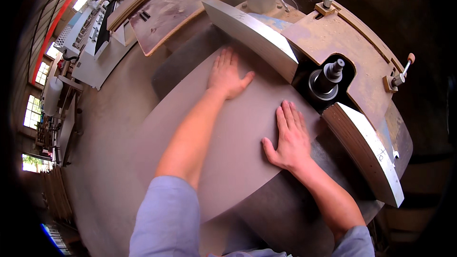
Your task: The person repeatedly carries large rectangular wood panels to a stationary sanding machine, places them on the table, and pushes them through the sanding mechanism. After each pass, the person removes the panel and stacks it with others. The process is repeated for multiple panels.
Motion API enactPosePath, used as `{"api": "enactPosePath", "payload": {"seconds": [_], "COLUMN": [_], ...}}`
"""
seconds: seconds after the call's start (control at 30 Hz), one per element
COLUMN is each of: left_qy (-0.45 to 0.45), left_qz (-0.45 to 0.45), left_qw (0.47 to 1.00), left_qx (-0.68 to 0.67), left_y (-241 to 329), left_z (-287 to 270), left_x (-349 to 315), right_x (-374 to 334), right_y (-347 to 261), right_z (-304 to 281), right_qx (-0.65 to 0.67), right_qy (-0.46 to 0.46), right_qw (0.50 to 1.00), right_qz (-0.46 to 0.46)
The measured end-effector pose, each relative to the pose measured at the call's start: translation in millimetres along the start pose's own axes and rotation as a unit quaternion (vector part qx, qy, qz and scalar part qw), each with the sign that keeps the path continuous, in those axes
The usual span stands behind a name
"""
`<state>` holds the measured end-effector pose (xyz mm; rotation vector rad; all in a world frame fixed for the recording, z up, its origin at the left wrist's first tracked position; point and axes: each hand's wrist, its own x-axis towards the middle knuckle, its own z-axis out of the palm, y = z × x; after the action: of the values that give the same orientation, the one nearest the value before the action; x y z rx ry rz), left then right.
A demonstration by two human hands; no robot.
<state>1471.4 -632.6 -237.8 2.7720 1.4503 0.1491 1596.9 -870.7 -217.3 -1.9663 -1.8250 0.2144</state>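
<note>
A wide, smooth grey-brown board (228, 147) lies flat on the dark machine table (281, 209). My left hand (227, 75) rests palm down on its far part, fingers stretched out and thumb apart. Closer to the right edge, my right hand (289, 138) is also laid flat on the board with its fingers extended. Beyond the right hand stands a dark upright spindle (327, 80) in a recess. Two fence pieces flank it: a long one (257, 33) on the far left side and another (366, 152) on the near right. The board's edge runs along both.
Behind the spindle sits a dusty wooden cover (342, 33) with a crank handle (403, 72). Another reddish-brown panel (166, 19) lies at the far left. Further left are a long light-coloured machine (95, 38) and stacked boards (57, 192) by the windows.
</note>
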Motion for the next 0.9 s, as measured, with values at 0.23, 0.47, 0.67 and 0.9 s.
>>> {"api": "enactPosePath", "payload": {"seconds": [0.23,0.47,0.67,0.9], "left_qy": [0.013,0.015,0.032,0.042], "left_qz": [0.001,-0.003,0.000,0.001], "left_qw": [1.000,1.000,0.999,0.999], "left_qx": [0.001,0.002,-0.001,-0.021], "left_y": [-19.6,-38.4,-64.0,-117.0], "left_z": [3.1,4.4,3.6,10.2], "left_x": [14.4,25.9,45.2,82.5], "right_x": [19.6,37.1,66.7,116.9], "right_y": [-6.6,-13.2,-26.0,-43.4], "right_z": [9.3,20.4,31.2,57.9], "right_qx": [0.003,-0.009,-0.024,-0.016], "right_qy": [0.000,0.005,0.021,0.035], "right_qw": [1.000,1.000,0.999,0.999], "right_qz": [-0.003,-0.008,-0.018,-0.011]}}
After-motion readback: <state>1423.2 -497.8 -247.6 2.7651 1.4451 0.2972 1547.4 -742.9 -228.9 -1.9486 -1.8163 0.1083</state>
